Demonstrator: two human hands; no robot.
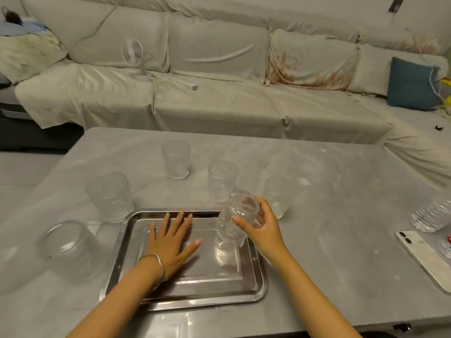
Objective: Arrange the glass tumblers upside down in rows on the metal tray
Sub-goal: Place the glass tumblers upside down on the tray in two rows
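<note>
A rectangular metal tray (127, 259) lies on the grey table in front of me. My left hand (172, 242) rests flat and spread on the tray's left half. My right hand (262, 226) grips a ribbed glass tumbler (234, 219) upside down, base up, over the tray's right side, its rim at or just above the tray floor. Several other tumblers stand around the tray: one far back (176, 159), one behind the held glass (221, 183), one at the right (279, 195), and two wider ones at the left (109, 196) and near left (70, 250).
A white phone (424, 258) lies at the table's right edge beside a ribbed glass object (430, 215). Behind the table runs a cloth-covered sofa (219, 98) with a small white fan (134, 57) and a teal cushion (412, 84).
</note>
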